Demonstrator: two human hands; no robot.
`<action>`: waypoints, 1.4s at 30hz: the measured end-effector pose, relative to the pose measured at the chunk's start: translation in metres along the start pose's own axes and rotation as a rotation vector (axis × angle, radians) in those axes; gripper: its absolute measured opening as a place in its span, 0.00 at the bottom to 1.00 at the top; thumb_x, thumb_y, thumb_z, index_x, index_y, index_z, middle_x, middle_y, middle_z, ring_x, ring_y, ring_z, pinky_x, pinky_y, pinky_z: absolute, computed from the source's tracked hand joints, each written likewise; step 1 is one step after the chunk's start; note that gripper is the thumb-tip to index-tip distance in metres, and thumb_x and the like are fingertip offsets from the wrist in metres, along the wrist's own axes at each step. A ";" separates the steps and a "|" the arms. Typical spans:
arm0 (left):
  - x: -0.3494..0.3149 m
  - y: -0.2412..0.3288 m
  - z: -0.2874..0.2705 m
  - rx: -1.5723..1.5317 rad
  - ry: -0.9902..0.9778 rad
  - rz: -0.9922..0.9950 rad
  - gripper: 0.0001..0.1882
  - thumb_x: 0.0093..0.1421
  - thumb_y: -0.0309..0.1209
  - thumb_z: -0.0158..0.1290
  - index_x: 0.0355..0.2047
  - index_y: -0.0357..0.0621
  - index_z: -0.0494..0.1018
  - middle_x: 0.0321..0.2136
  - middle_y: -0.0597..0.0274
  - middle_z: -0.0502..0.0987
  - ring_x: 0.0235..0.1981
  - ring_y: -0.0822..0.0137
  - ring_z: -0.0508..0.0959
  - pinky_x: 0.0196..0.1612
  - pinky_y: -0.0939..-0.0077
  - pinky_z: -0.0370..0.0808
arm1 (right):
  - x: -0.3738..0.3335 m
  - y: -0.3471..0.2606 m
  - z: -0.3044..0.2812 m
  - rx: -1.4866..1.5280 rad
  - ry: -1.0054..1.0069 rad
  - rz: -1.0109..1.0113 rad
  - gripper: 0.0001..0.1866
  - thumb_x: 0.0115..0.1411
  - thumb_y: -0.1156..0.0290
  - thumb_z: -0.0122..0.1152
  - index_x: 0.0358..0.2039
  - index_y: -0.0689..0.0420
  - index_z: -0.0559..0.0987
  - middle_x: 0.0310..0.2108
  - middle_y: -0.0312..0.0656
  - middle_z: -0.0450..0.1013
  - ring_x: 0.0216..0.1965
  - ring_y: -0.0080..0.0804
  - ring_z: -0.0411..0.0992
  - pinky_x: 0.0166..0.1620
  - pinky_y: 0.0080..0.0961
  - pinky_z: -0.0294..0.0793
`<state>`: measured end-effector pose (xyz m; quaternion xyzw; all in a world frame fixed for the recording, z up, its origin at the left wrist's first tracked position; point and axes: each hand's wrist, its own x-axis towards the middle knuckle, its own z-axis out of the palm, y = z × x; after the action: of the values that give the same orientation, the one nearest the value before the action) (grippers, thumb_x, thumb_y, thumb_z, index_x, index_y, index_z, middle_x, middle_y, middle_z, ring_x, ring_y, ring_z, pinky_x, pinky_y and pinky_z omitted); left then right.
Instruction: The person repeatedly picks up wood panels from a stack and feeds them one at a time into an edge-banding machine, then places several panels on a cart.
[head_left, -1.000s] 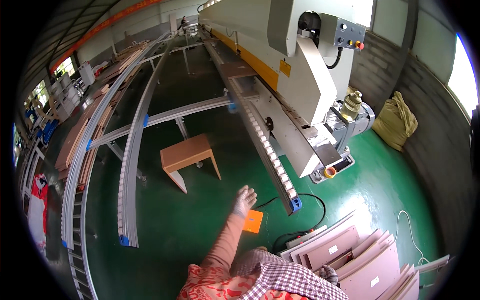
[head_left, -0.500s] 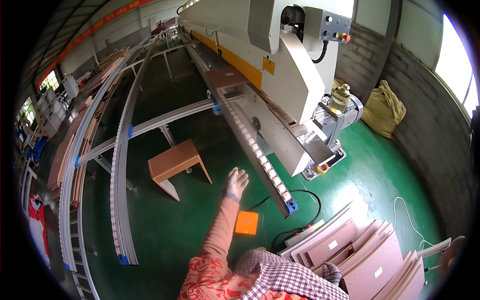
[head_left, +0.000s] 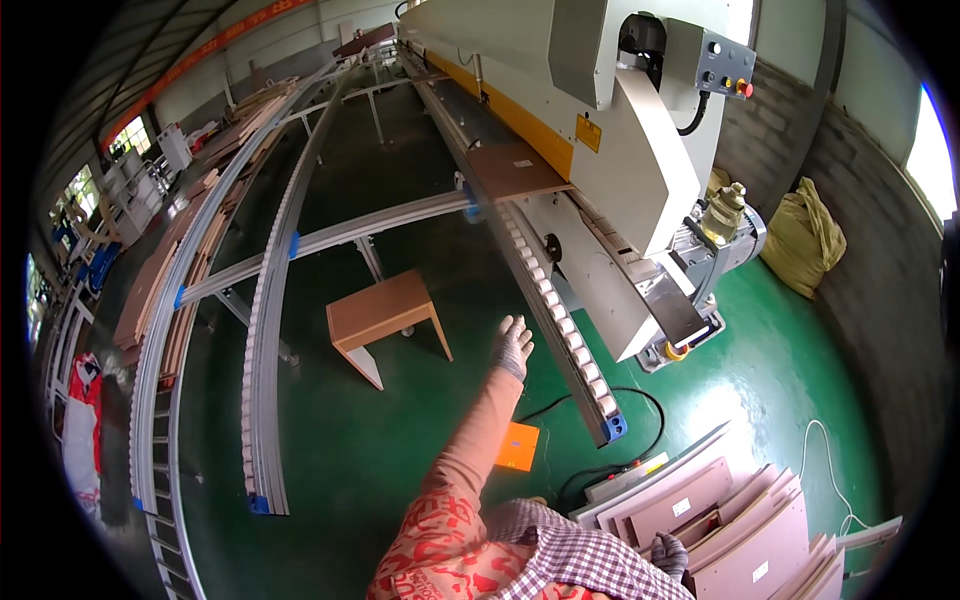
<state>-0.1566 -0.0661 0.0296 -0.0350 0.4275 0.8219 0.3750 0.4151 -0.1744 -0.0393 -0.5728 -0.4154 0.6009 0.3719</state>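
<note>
My left hand (head_left: 512,346), in a pale glove, reaches forward with its fingers stretched out and nothing in it. It is just left of a rail with white rollers (head_left: 563,322), apart from it as far as I can see. Farther along that rail, a flat brown panel (head_left: 518,168) lies against the long white and yellow machine (head_left: 620,180). Low at the right, my right hand (head_left: 669,556), in a grey glove, has bent fingers beside a stack of brownish-pink boards (head_left: 755,530). Its palm is hidden, so I cannot make out whether it holds anything.
A small brown stool-like stand (head_left: 385,305) and an orange box (head_left: 517,447) are on the green floor. A second roller rail (head_left: 262,400) runs at left, joined by a crossbeam (head_left: 370,228). A black cable (head_left: 655,400) loops past the near rail end. A yellow sack (head_left: 805,240) leans at the wall.
The brown panel has slid nearer along the machine. My view has shifted, moving the scene rightward. My left hand remains outstretched, and my right hand stays beside the boards.
</note>
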 end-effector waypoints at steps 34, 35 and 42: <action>0.084 -0.038 0.061 0.630 0.013 0.339 0.41 0.66 0.51 0.44 0.69 0.43 0.41 0.69 0.56 0.44 0.68 0.61 0.51 0.67 0.69 0.50 | 0.199 -0.192 0.218 0.382 -0.602 0.247 0.27 0.67 0.52 0.46 0.61 0.55 0.63 0.56 0.48 0.67 0.59 0.41 0.64 0.64 0.42 0.56; 0.058 -0.052 0.093 0.392 -0.081 0.239 0.41 0.66 0.51 0.44 0.69 0.43 0.40 0.69 0.55 0.44 0.68 0.61 0.51 0.68 0.68 0.50 | 0.221 -0.192 0.223 0.488 -0.554 0.313 0.26 0.67 0.54 0.47 0.60 0.54 0.65 0.57 0.46 0.66 0.60 0.40 0.63 0.65 0.46 0.53; 0.043 -0.091 0.070 0.569 -0.159 0.190 0.36 0.67 0.45 0.41 0.69 0.44 0.41 0.69 0.49 0.44 0.67 0.54 0.52 0.67 0.65 0.54 | 0.310 -0.183 0.352 0.842 -0.503 0.320 0.23 0.59 0.60 0.59 0.54 0.53 0.71 0.49 0.41 0.72 0.52 0.40 0.69 0.61 0.55 0.60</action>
<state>-0.1105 0.0422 -0.0044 0.1757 0.6111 0.7008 0.3234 0.0377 0.1550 0.0116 -0.2677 -0.1214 0.8845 0.3622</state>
